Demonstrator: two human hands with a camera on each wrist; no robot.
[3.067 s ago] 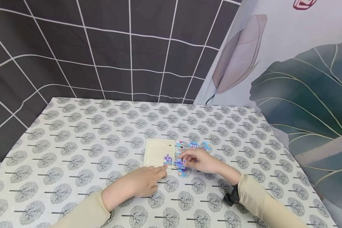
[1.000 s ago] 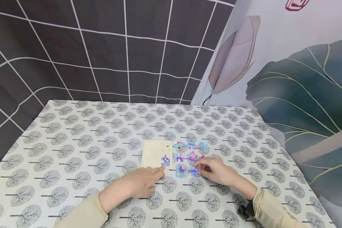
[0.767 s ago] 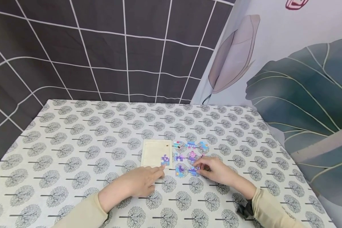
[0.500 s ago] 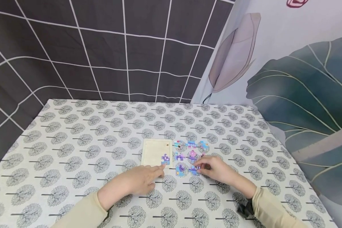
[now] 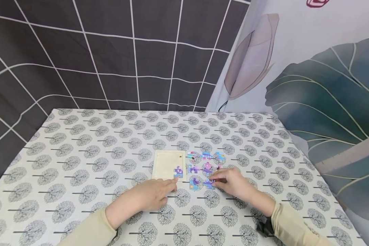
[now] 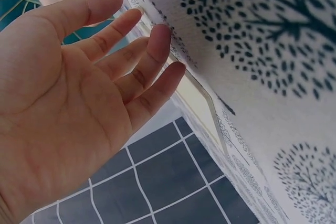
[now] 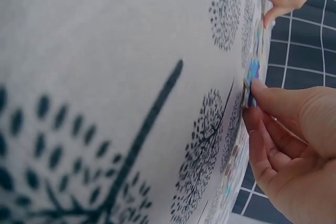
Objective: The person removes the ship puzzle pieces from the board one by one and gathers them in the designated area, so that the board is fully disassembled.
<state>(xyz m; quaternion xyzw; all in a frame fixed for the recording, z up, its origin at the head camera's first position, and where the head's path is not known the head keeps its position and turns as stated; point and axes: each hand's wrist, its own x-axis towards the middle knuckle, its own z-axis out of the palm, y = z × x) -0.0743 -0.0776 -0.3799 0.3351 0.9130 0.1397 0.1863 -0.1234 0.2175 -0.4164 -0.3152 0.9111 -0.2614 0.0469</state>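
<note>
My left hand [image 5: 152, 195] lies at the near edge of a pale square puzzle tray [image 5: 166, 162], its fingertips by a purple-and-blue puzzle piece [image 5: 178, 173] in the tray's near right corner. In the left wrist view those fingers are loosely bent and the palm holds nothing. To the right, my right hand [image 5: 233, 186] pinches another blue-and-purple puzzle piece [image 5: 208, 184] between thumb and fingers. The right wrist view shows this pinched piece [image 7: 254, 72] edge-on, close to the tablecloth. Part of it is hidden behind the fingertips.
Several other puzzle pieces lie in loose rows right of the tray, among them a blue one [image 5: 219, 156], a pink one [image 5: 207, 166] and a purple-and-blue one [image 5: 194, 184]. A tree-print tablecloth [image 5: 110, 194] covers the table. A dark gridded curtain [image 5: 110, 51] hangs behind.
Since the oldest frame my right hand has moved right, away from the tray, with a puzzle piece at its fingertips. Over the last second both hands have stayed almost still.
</note>
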